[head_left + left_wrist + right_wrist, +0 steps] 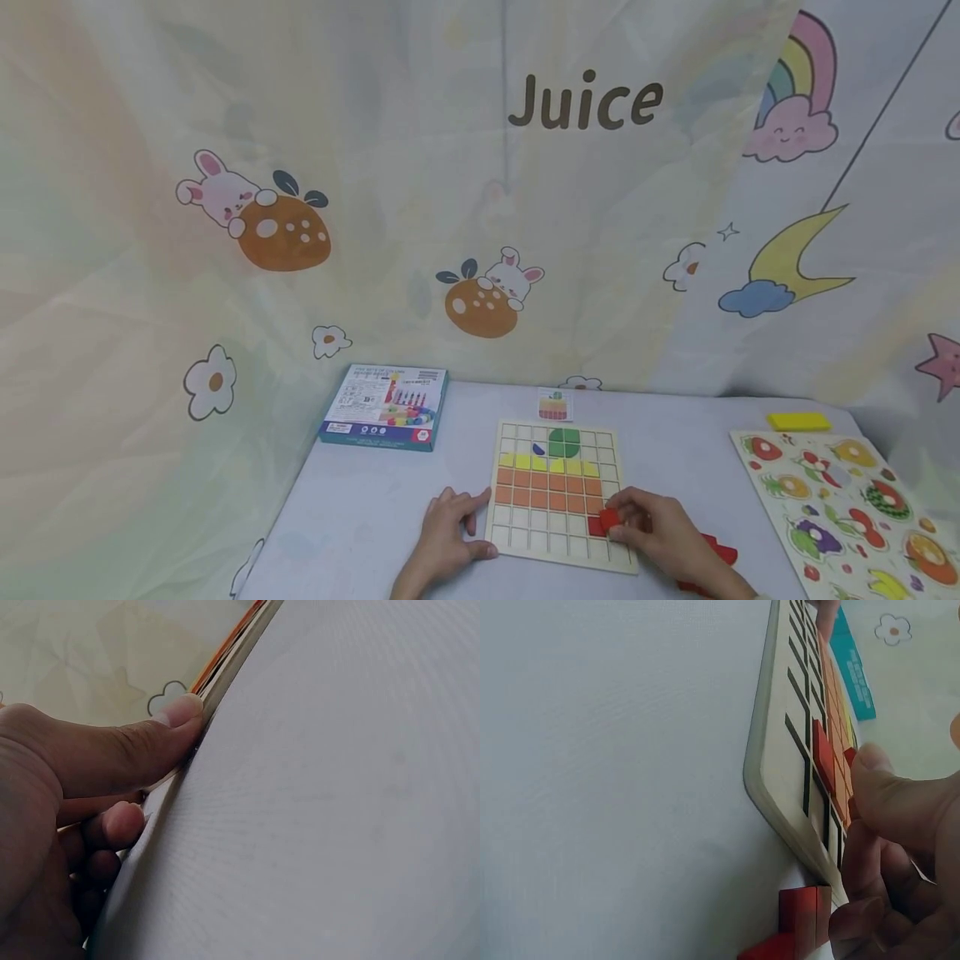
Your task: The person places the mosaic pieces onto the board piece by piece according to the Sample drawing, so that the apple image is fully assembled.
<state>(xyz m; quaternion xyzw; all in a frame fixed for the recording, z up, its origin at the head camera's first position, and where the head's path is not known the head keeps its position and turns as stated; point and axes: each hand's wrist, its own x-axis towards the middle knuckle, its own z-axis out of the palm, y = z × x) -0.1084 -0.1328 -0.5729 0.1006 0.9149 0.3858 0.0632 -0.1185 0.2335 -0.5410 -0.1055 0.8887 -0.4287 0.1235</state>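
Note:
A wooden grid board [551, 542] lies on the table, filled partly with green, blue, yellow and orange tiles and one red tile [596, 527]. My left hand [447, 529] is at the board's left edge; its thumb and forefinger touch the rim, and the thumb [142, 746] lies straight against it in the left wrist view. Between thumb and fingertips my right hand [663, 529] pinches a red block [609, 520] just over the board, beside the red tile. Several loose red blocks [720, 550] lie near the right hand, partly hidden by it.
Behind the board lies a small picture card [555, 405]. A boxed set [386, 408] is at the back left. On the right are a fruit puzzle board [825, 508] and a yellow block [799, 422]. A printed cloth [405, 208] hangs behind the table.

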